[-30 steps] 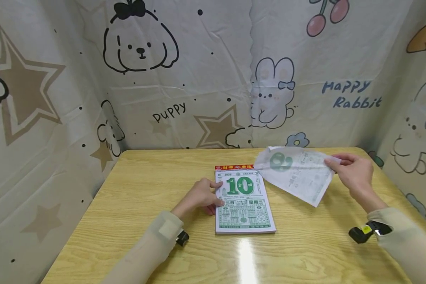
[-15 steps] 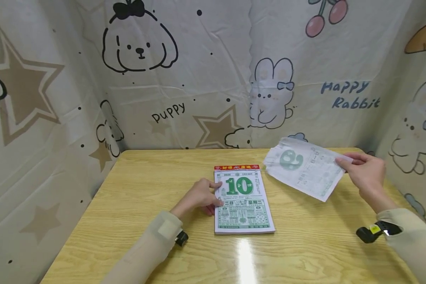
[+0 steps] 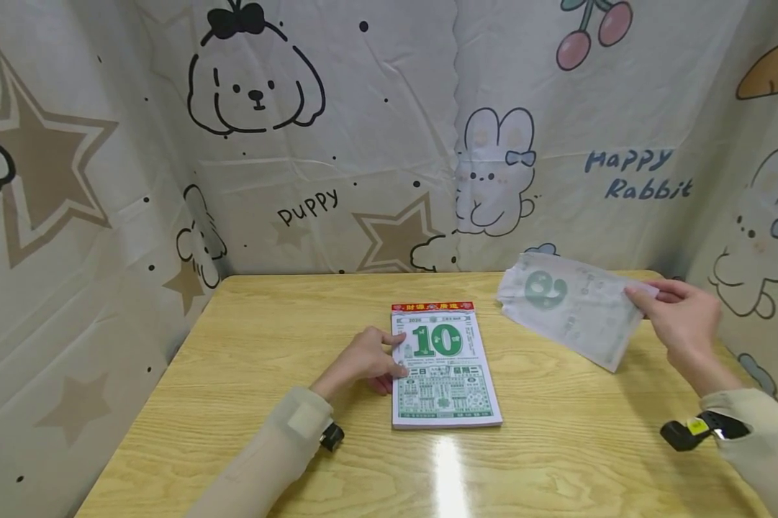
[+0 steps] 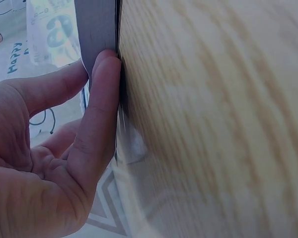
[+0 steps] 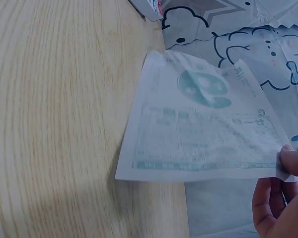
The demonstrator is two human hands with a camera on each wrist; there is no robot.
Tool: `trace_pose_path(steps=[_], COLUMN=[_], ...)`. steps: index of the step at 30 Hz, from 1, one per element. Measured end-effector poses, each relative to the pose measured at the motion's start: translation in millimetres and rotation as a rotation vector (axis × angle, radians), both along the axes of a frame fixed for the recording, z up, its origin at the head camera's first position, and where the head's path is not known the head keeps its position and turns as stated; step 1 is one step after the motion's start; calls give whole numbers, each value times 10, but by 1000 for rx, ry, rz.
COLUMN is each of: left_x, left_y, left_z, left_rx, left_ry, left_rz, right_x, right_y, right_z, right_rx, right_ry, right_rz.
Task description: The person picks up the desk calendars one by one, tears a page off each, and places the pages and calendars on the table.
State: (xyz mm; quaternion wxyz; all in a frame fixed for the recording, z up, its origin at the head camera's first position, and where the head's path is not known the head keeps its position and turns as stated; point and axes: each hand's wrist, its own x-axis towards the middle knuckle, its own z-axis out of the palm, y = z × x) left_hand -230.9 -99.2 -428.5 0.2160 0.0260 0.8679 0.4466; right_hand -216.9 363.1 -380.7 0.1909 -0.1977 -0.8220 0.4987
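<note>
A tear-off calendar (image 3: 445, 385) lies on the wooden table, its top page showing a green 10 beneath a red header strip. At its left edge my left hand (image 3: 365, 360) grips the pad, thumb and fingertips on the margin. The left wrist view shows those fingers (image 4: 102, 94) against the pad's thick side (image 4: 97, 25). Off to the right, my right hand (image 3: 683, 316) pinches a loose calendar sheet (image 3: 560, 302) by one corner. A green 9 shows through the thin paper, seen from its back. Its far end is ragged, and the sheet hangs in the air above the table.
The wooden table (image 3: 259, 338) reaches back to a printed cloth curtain (image 3: 389, 144) with puppy and rabbit drawings, which also encloses the left and right sides. Each wrist carries a small black camera, such as the right one (image 3: 683, 434).
The sheet's ragged end has come away from the top of the calendar, and my right hand has carried it further right. My left hand and the calendar stay in place.
</note>
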Motion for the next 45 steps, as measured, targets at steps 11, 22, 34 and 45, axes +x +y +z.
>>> trace_pose_path(steps=[11, 22, 34, 45], left_x=[-4, 4, 18, 10], left_y=[2, -1, 1, 2], left_z=[4, -13, 14, -6], left_rx=[0, 9, -3, -8], left_ry=[7, 7, 8, 10], left_rz=[4, 5, 4, 1], right_x=[128, 483, 859, 597], right_y=[-49, -443, -1095, -1082], right_z=[106, -79, -469, -512], right_rx=[99, 607, 716, 824], right_ry=[264, 743, 247, 7], right_rz=[-36, 406, 766, 852])
